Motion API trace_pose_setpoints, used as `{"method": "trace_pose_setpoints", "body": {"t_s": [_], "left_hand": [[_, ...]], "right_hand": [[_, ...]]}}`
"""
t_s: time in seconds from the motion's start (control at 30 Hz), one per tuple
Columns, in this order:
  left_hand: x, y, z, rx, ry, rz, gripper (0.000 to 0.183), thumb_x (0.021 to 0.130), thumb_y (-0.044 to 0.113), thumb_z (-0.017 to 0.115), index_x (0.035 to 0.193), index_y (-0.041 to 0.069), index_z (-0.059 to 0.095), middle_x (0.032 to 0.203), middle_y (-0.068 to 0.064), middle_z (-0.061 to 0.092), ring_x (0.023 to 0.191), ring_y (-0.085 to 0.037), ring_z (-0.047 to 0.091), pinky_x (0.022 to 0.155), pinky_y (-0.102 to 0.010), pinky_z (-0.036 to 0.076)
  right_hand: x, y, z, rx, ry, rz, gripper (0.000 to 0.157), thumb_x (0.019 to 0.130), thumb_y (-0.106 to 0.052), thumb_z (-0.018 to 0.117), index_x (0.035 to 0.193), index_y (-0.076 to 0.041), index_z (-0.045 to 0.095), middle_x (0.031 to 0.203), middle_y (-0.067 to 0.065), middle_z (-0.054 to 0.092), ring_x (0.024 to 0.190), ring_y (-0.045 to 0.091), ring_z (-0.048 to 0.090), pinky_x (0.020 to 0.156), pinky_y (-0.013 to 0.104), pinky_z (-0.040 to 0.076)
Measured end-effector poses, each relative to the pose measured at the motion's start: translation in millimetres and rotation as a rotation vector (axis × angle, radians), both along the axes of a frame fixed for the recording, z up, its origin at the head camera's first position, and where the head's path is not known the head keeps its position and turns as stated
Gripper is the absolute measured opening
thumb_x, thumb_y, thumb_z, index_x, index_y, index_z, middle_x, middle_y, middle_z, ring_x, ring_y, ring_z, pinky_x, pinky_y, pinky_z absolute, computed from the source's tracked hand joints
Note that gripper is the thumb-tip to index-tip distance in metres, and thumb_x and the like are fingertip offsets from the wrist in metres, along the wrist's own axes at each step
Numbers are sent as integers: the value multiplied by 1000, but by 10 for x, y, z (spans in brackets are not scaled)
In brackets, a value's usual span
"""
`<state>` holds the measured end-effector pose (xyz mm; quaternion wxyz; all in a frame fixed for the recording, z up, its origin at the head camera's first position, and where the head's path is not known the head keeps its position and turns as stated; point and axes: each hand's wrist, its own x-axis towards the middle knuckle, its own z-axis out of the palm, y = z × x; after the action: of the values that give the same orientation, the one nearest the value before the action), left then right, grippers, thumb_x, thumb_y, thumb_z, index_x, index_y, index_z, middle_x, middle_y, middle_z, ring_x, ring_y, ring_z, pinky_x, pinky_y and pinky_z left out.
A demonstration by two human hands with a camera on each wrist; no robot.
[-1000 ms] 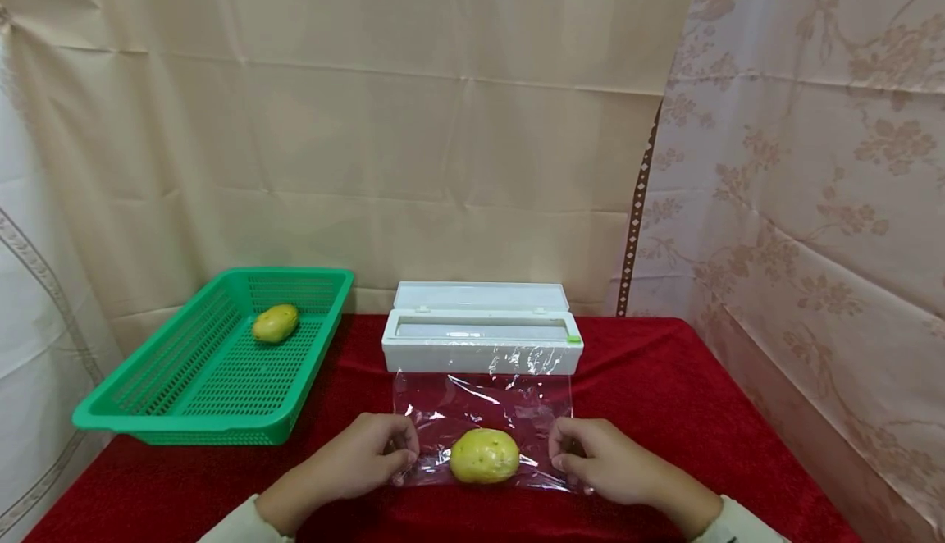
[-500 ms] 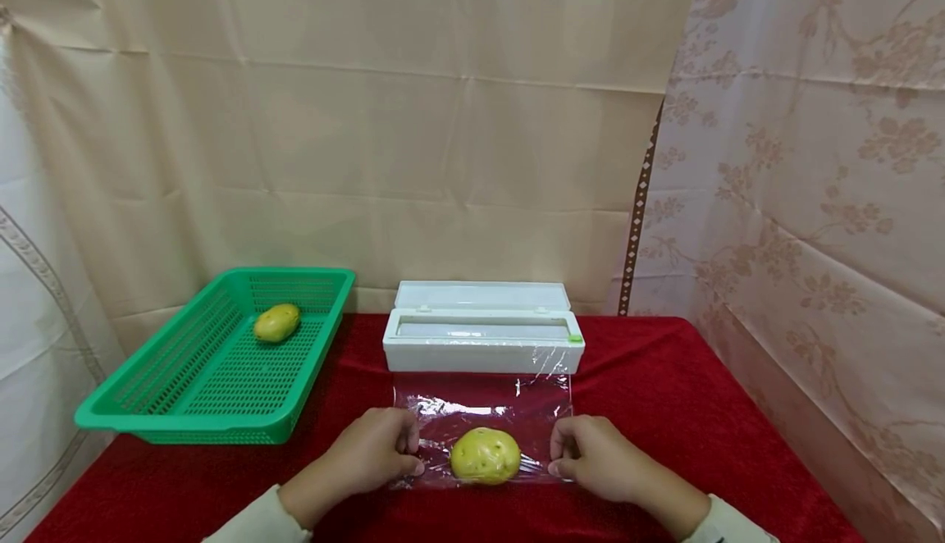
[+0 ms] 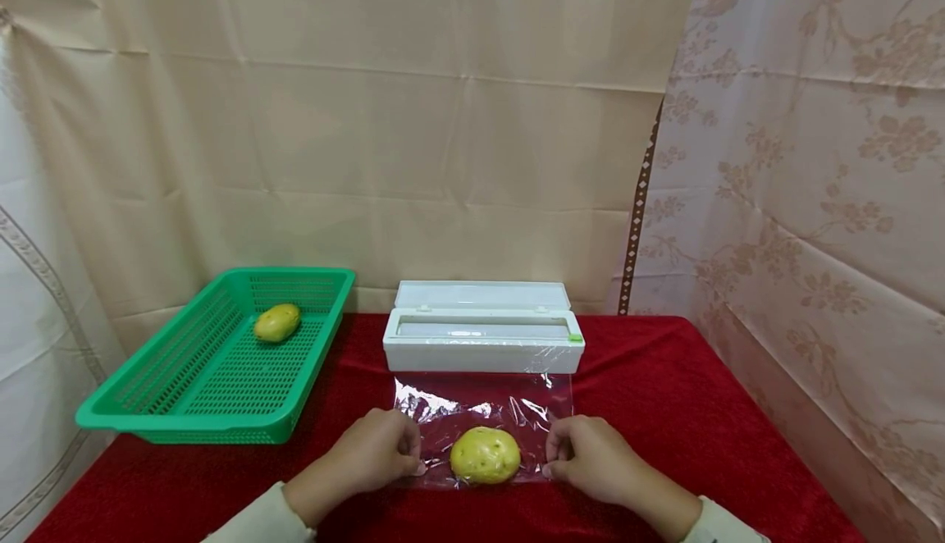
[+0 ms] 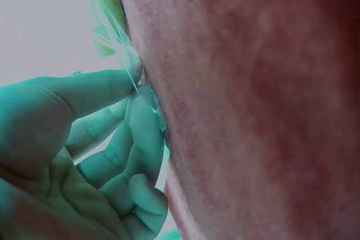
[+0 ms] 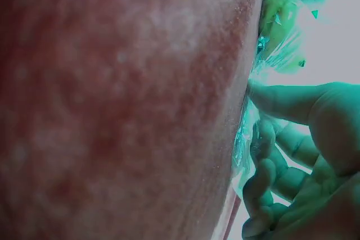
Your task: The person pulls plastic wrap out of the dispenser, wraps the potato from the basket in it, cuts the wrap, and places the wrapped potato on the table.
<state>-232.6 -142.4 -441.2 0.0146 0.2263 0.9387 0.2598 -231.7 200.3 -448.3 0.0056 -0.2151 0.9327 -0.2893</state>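
Note:
A yellow potato (image 3: 485, 455) lies on the red cloth near the front, between the two hands. Clear cling film (image 3: 472, 395) stretches forward from the white dispenser box (image 3: 483, 356) and drapes about the potato, glinting. On its left side, my left hand (image 3: 378, 446) pinches the film between thumb and forefinger, low over the cloth. My right hand (image 3: 594, 454) pinches the opposite side of the film likewise. The left wrist view shows the film (image 4: 121, 35) drawn taut from the fingertips towards the potato. Creased film (image 5: 281, 51) also runs over the potato in the right wrist view.
A green plastic basket (image 3: 177, 423) stands at the left with another potato (image 3: 276, 323) inside it. The dispenser's clear lid (image 3: 480, 294) is raised at the back. A beige curtain (image 3: 354, 141) hangs behind the table, and a patterned one (image 3: 819, 198) on the right.
Both hands have shifted slightly inward towards the potato, still pinching the film. The film's creases and glints have changed between potato and dispenser. Potato, box and basket stay in place.

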Motion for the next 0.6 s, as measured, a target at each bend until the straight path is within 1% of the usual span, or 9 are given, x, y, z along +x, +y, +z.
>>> {"method": "trace_pose_setpoints", "body": {"t_s": [0.1, 0.2, 0.3, 0.4, 0.47, 0.53, 0.6], "left_hand": [[4, -6, 25, 5, -9, -17, 25, 80, 22, 88, 65, 26, 68, 57, 19, 59, 57, -2, 51, 56, -26, 44], [13, -13, 56, 11, -21, -28, 20, 82, 18, 85, 68, 24, 72, 60, 17, 61, 58, -2, 52, 56, -25, 45], [36, -18, 92, 14, -50, -25, 16, 83, 12, 78, 71, 22, 74, 61, 15, 62, 58, -5, 53, 55, -26, 46], [76, -15, 140, 9, -82, 2, 13, 81, 11, 74, 74, 21, 73, 63, 13, 61, 58, -7, 53, 53, -27, 46], [109, 0, 179, -9, -49, 14, 12, 79, 11, 74, 74, 21, 70, 65, 12, 59, 59, -7, 52, 52, -26, 45], [148, 48, 224, -32, -2, 17, 12, 79, 16, 79, 77, 22, 69, 69, 13, 58, 62, -5, 51, 54, -25, 44], [187, 126, 256, -58, 76, -1, 18, 78, 23, 85, 83, 21, 68, 76, 11, 58, 66, -4, 49, 57, -25, 43]], "right_hand": [[-7, 17, -5, 41, 15, -4, 25, 78, -25, 89, 69, -30, 67, 59, -19, 56, 57, -1, 49, 55, 23, 42], [-10, 46, 11, 66, 32, 8, 19, 80, -29, 87, 69, -33, 72, 62, -24, 60, 59, -3, 49, 56, 23, 42], [0, 83, 60, 74, 49, 14, 15, 83, -29, 84, 73, -33, 76, 67, -25, 62, 62, -4, 50, 59, 23, 43], [28, 105, 145, 55, 61, 12, 13, 85, -22, 82, 77, -31, 76, 70, -23, 61, 64, -3, 51, 59, 23, 44], [57, 99, 205, 23, 73, 32, 14, 85, -17, 82, 80, -29, 75, 72, -20, 60, 65, -3, 53, 60, 22, 46], [91, 62, 260, -13, 97, 78, 18, 82, -13, 84, 83, -27, 73, 76, -16, 61, 68, -1, 55, 61, 22, 48], [123, -3, 295, -19, 146, 142, 25, 77, -12, 87, 87, -25, 69, 83, -15, 61, 74, 2, 57, 66, 22, 50]]}}
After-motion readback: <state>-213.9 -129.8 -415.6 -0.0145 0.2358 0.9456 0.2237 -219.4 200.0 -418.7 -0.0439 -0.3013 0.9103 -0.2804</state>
